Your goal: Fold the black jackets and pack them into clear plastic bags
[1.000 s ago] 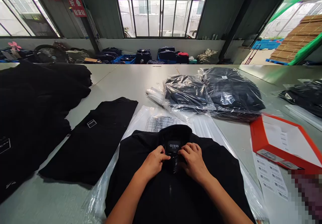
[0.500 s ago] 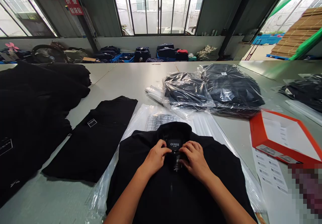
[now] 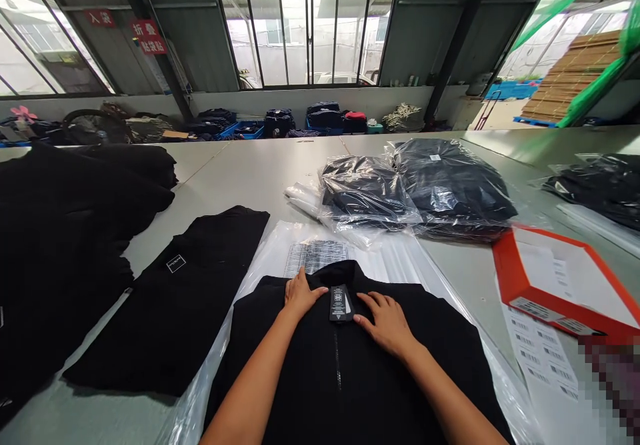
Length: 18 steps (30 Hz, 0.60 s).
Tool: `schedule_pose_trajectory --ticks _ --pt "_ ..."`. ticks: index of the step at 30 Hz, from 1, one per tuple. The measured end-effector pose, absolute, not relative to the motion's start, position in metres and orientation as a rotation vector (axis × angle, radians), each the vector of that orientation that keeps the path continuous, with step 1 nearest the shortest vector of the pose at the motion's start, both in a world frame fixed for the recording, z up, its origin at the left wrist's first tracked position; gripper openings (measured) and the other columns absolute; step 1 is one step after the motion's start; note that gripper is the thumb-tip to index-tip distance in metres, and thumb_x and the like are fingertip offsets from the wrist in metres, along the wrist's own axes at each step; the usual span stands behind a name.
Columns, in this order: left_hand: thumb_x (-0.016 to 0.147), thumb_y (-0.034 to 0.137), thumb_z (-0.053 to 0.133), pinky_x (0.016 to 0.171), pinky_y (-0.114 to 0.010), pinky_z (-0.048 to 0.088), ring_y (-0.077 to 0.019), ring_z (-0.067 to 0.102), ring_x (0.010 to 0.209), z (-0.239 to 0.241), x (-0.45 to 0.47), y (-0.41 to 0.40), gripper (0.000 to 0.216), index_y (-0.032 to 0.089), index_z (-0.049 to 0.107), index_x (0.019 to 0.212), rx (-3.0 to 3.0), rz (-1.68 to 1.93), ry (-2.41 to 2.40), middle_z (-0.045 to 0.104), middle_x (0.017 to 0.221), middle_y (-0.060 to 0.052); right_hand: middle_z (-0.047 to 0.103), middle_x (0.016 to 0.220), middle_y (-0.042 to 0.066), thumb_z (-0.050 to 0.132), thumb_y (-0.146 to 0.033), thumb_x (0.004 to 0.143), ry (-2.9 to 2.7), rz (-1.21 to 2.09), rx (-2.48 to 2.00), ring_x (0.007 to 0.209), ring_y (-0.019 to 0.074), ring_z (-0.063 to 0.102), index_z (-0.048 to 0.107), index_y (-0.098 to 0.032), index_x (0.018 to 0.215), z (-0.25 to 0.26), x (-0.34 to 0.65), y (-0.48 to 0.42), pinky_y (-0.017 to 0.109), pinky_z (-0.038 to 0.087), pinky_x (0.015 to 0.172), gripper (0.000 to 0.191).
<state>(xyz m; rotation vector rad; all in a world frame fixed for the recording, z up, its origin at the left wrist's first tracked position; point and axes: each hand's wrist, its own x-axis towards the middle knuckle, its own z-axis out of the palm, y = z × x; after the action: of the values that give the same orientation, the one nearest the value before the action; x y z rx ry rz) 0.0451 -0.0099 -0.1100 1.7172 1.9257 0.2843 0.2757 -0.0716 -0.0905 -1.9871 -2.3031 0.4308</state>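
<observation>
A black jacket [image 3: 350, 378] lies flat on the table [image 3: 260, 165] just in front of the person, front side up, with its zipper running down the middle and its collar pointing away. A small black tag [image 3: 341, 304] rests on the chest just below the collar. The left hand [image 3: 299, 296] lies on the jacket just left of the tag, fingers spread and flat, gripping nothing. The right hand [image 3: 386, 323] lies palm down just right of the tag, fingers stretched out and loose, their tips near its edge.

Under the jacket is a stack of clear plastic bags [image 3: 280, 245], printed text showing past the collar. To the left lies a folded black garment [image 3: 185, 292] with a small square label, and beyond it a big pile of black clothes [image 3: 60, 232]. Behind the bags sit two bagged bundles [image 3: 367, 192], side by side. On the right are an orange box [image 3: 560, 285] and, near it, a sheet of barcode stickers [image 3: 540, 352].
</observation>
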Motion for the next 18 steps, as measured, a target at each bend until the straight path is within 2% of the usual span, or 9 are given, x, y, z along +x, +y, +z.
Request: schedule_pose_trajectory --ticks 2,5,7,9,11,14,16,18 --pt "0.072 0.06 0.057 0.101 -0.036 0.032 -0.028 0.044 0.124 -0.11 0.041 -0.003 0.078 0.014 0.037 0.132 1.698 0.243 1.848 0.048 0.133 -0.016 0.044 0.138 0.011 0.044 -0.061 0.079 -2.23 0.496 -2.001 0.128 0.0297 0.035 0.044 -0.024 0.134 -0.084 0.283 -0.058 0.048 0.029 0.102 0.067" --pt "0.073 0.06 0.055 0.096 -0.036 0.036 -0.028 0.049 0.117 -0.113 0.039 0.0 0.063 0.019 0.048 0.12 1.779 0.169 1.698 0.057 0.123 -0.012 0.037 0.143 0.01 0.047 -0.066 0.074 -2.163 0.75 -1.962 0.134 0.031 0.026 0.037 -0.023 0.138 -0.082 0.298 -0.033 0.052 0.021 0.106 0.078" --pt "0.076 0.06 0.05 0.097 -0.037 0.035 -0.0283 0.046 0.121 -0.115 0.04 0.001 0.062 0.021 0.046 0.123 1.805 0.149 1.67 0.052 0.129 -0.012 0.04 0.142 0.009 0.039 -0.067 0.078 -2.099 1.024 -1.863 0.132 0.0284 0.031 0.037 -0.023 0.138 -0.086 0.307 -0.017 0.05 0.022 0.107 0.074" --pt "0.079 0.058 0.044 0.099 -0.035 0.034 -0.0268 0.04 0.126 -0.115 0.04 0.004 0.065 0.019 0.038 0.131 1.735 0.135 1.695 0.041 0.138 -0.014 0.042 0.14 0.011 0.031 -0.066 0.082 -2.005 1.187 -1.811 0.128 0.0247 0.039 0.037 -0.019 0.138 -0.091 0.312 -0.003 0.042 0.029 0.105 0.074" --pt "0.08 0.05 0.045 0.098 -0.03 0.036 -0.0239 0.039 0.127 -0.112 0.039 0.01 0.067 0.016 0.032 0.136 1.641 0.083 1.707 0.033 0.143 -0.015 0.044 0.137 0.015 0.038 -0.07 0.077 -2.014 1.17 -1.888 0.124 0.0254 0.044 0.038 -0.013 0.137 -0.093 0.312 0.009 0.038 0.034 0.102 0.082" --pt "0.065 0.034 0.061 0.09 -0.027 0.042 -0.0242 0.048 0.12 -0.105 0.037 0.021 0.075 0.013 0.037 0.132 1.603 -0.039 1.679 0.04 0.138 -0.017 0.051 0.128 0.02 0.057 -0.073 0.059 -2.21 1.028 -2.12 0.118 0.033 0.048 0.048 -0.011 0.129 -0.093 0.305 0.02 0.045 0.037 0.096 0.094" --pt "0.053 0.026 0.07 0.087 -0.03 0.045 -0.0281 0.052 0.114 -0.101 0.039 0.026 0.075 0.013 0.047 0.123 1.615 -0.096 1.68 0.049 0.13 -0.017 0.053 0.125 0.02 0.063 -0.073 0.051 -2.299 0.975 -2.222 0.115 0.0365 0.049 0.056 -0.012 0.12 -0.09 0.298 0.025 0.05 0.039 0.092 0.092" --pt "0.042 0.021 0.075 0.09 -0.038 0.044 -0.0335 0.049 0.116 -0.098 0.044 0.027 0.073 0.016 0.055 0.111 1.644 -0.132 1.695 0.052 0.127 -0.015 0.054 0.122 0.019 0.066 -0.072 0.047 -2.328 0.934 -2.237 0.115 0.0374 0.049 0.061 -0.014 0.11 -0.087 0.293 0.026 0.051 0.039 0.091 0.086"
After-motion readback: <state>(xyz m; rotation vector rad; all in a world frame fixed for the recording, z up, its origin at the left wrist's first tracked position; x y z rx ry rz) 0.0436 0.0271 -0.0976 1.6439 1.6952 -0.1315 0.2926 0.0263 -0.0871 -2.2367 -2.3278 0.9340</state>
